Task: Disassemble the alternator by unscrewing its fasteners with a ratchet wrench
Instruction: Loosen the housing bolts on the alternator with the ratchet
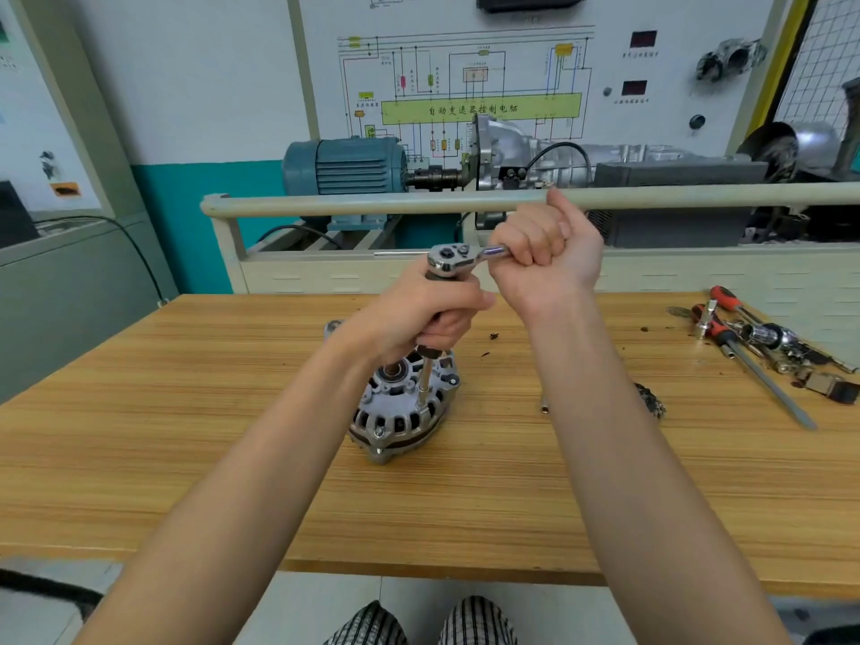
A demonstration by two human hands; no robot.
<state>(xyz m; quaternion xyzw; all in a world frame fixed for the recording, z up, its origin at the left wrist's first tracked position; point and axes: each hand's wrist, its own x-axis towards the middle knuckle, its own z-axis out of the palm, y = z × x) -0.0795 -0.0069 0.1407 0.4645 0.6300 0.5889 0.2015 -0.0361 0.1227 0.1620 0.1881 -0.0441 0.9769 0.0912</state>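
Wood bench, alternator upright mid, screwdrivers far right

Alternator in cast metal, dull silver w/ ribbed housing, ratchet wrench polished chrome, v. glossy, table matt wood w/ streaky grain, screwdrivers w/ red-black plastic grips, steel shafts
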